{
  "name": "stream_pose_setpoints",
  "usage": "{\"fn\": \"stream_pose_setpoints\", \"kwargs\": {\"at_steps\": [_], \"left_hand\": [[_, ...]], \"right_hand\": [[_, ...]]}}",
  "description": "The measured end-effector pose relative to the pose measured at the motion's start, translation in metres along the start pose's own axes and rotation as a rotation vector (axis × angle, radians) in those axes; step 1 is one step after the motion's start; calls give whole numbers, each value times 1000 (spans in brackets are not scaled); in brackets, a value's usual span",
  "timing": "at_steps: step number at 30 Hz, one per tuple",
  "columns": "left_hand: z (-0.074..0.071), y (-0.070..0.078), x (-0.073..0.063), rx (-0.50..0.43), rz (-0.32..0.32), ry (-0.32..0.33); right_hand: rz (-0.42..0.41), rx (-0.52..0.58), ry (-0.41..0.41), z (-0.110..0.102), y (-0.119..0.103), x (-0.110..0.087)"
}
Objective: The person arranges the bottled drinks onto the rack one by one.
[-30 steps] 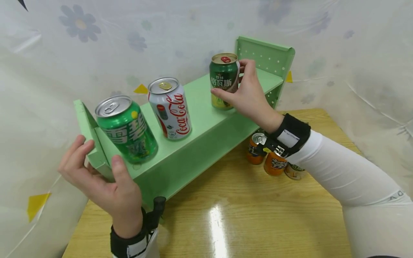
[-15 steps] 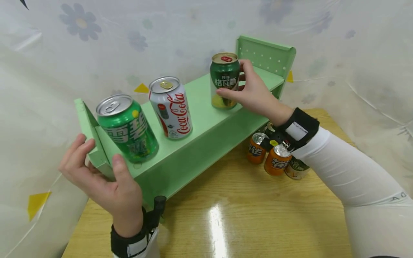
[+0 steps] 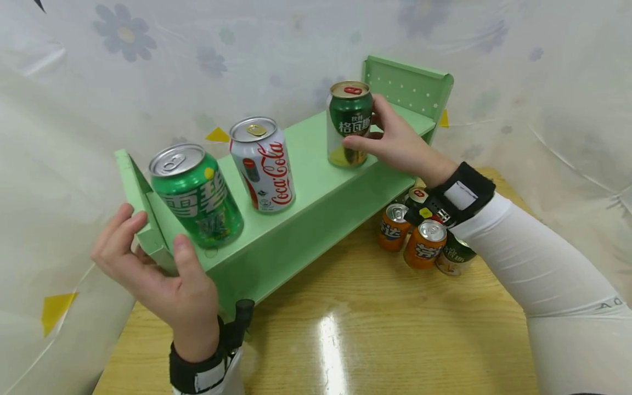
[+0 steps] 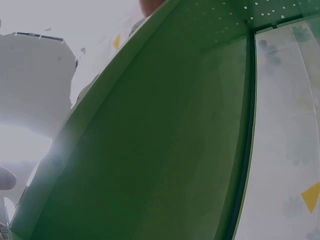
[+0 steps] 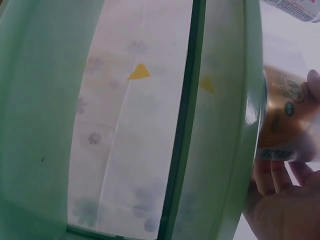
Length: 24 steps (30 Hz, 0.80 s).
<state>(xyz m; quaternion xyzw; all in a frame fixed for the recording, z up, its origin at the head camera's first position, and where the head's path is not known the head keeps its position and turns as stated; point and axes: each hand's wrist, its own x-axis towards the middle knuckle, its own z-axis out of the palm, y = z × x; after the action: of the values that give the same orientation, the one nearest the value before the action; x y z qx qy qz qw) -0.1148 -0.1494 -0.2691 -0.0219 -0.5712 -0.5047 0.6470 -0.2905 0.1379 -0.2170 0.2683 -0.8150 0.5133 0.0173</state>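
Note:
In the head view, a light green shelf point(image 3: 311, 197) stands at a slant with three upright drink cans on its top. My right hand point(image 3: 395, 134) holds a green-and-gold kvass can point(image 3: 349, 126) from its right side, thumb across the front; the right wrist view shows fingers around the can's bronze back point(image 5: 282, 117). At the near left end, my left hand point(image 3: 163, 280) grips the shelf's end panel, with fingers outside and thumb inside. Close to that thumb is a green Sprite can point(image 3: 197, 203). A white-and-red Coca-Cola can point(image 3: 264, 170) stands between the other two.
Several cans stand on the wooden table point(image 3: 395, 318) below the shelf's right part, among them an orange can point(image 3: 425, 247) and a dark green and cream can point(image 3: 455, 258). A flower-printed sheet point(image 3: 276, 49) hangs behind.
My right hand has turned the kvass can, so its lettering faces further right, and shifted it slightly right. The right wrist moved right, uncovering more cans below. The left hand stays put.

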Motion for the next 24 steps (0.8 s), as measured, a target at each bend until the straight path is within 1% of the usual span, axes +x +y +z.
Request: {"fn": "stream_pose_setpoints", "kwargs": {"at_steps": [15,24], "left_hand": [[0,0,-1,6,1,0],[-1,-2,0,11,-9,-25]], "right_hand": [[-50,38,-74,-10,10,2],[-36,45,-119,-15,14,3]]}}
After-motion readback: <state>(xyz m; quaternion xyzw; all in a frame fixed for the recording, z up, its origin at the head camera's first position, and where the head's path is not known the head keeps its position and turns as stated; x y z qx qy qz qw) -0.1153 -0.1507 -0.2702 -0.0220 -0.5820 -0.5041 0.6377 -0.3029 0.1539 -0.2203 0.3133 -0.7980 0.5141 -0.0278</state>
